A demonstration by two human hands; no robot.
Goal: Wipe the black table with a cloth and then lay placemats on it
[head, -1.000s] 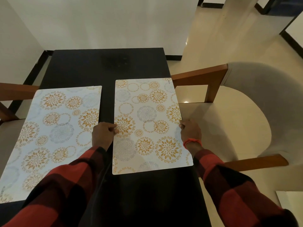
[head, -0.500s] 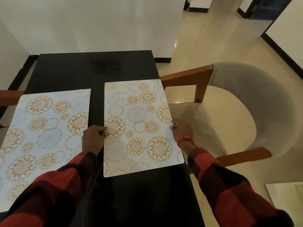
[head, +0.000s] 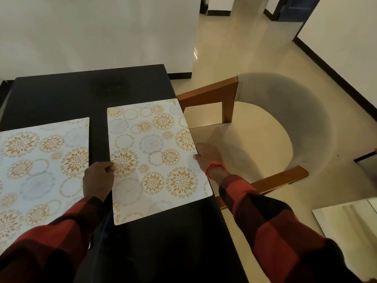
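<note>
A tiny line of dark print sits at the far right corner of the right placemat [head: 159, 158], just above the middle of the frame, too small and blurred to read. No other text, number or sign is legible.

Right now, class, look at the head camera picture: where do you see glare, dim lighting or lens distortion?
Head view: a bright glare streak on the floor by the wall; the black table is dim, its surface detail lost; wide-angle bending curves the chair and the baseboards; the right placemat stays sharp and readable.
</note>
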